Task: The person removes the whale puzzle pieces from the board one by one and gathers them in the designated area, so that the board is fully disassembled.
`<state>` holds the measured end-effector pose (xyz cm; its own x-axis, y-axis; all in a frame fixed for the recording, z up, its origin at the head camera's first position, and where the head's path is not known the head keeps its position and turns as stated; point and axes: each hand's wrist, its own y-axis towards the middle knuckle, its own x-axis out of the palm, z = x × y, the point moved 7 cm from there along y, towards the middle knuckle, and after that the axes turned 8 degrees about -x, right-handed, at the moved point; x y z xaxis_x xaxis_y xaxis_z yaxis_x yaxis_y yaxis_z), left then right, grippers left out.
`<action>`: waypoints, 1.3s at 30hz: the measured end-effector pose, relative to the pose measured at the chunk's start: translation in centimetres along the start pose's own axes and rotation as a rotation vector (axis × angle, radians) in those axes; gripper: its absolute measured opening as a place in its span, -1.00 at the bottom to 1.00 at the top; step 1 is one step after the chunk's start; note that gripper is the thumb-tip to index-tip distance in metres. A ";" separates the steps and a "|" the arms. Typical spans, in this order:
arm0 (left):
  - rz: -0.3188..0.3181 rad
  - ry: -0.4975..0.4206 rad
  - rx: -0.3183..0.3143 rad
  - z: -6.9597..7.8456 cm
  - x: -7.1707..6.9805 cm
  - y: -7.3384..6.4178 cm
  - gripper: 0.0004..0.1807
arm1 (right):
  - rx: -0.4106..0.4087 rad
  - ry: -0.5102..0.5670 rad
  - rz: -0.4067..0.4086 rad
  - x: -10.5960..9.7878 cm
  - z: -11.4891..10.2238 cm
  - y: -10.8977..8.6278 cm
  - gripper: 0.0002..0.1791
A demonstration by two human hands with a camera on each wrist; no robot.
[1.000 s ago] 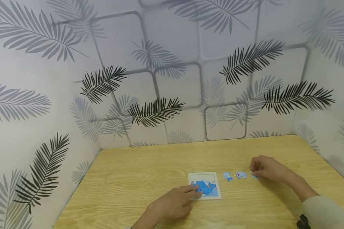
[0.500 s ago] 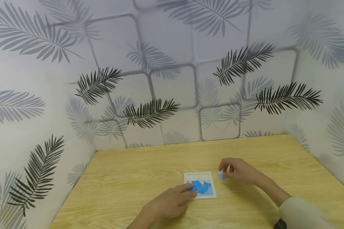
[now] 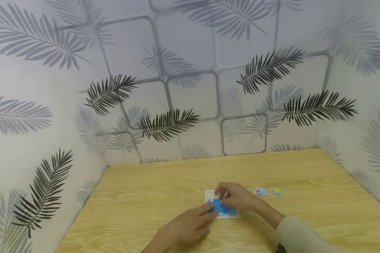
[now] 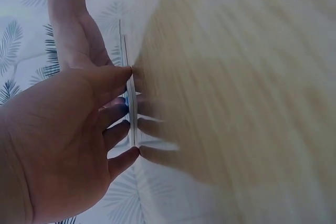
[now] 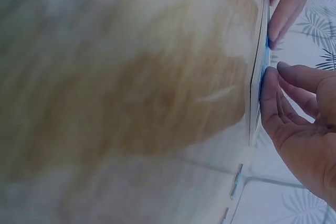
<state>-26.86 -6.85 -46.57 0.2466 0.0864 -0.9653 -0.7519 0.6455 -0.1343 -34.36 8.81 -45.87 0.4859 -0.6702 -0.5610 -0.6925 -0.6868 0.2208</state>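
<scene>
A small jigsaw board [image 3: 210, 193] with a white frame lies on the wooden table. Part of its blue whale picture [image 3: 220, 206] shows between the two hands. My left hand [image 3: 190, 223] rests on the board with extended fingers over the whale. In the left wrist view the thumb and little finger touch the board's edge [image 4: 134, 124]. Above the picture's right side is my right hand [image 3: 237, 197], fingers loosely bent. The right wrist view shows the right thumb tip at the board's surface [image 5: 255, 95], with the index fingertip slightly apart from it.
To the right of the board lie a puzzle piece with a purple spot [image 3: 261, 191] and one with a yellow sun [image 3: 276, 190]. Another piece is mostly hidden behind the right hand. A leaf-patterned wall [image 3: 199, 133] rises behind the table [image 3: 139, 189].
My right hand has moved left, from the sun piece past the other loose pieces to over the board. The left hand has stayed on the board. The head view has shifted slightly.
</scene>
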 end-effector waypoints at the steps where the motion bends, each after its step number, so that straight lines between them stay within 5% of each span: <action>1: -0.006 -0.002 -0.012 -0.2 0.1 -0.2 -0.39 | 0.004 -0.001 0.004 0.1 0.0 0.1 -0.75; 6: -0.017 -0.033 -0.069 -0.9 -0.2 -1.3 -0.40 | 0.039 -0.018 0.002 0.2 0.0 0.2 -0.77; 11: -0.009 -0.030 -0.049 -0.9 -0.4 -1.6 -0.42 | 0.047 -0.054 -0.006 0.1 -0.3 0.4 -0.76; 22: -0.064 -0.010 -0.132 -0.8 -0.6 -1.3 -0.42 | 0.007 -0.064 -0.027 1.3 -0.8 1.3 -0.70; 39: -0.038 0.047 -0.053 -0.5 -0.6 -1.6 -0.41 | 0.015 -0.156 -0.008 1.7 -0.4 1.7 -0.91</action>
<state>-26.12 -8.33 -45.93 0.2476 0.0258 -0.9685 -0.7742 0.6063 -0.1818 -34.44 6.37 -46.13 0.4033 -0.6120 -0.6803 -0.6973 -0.6869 0.2046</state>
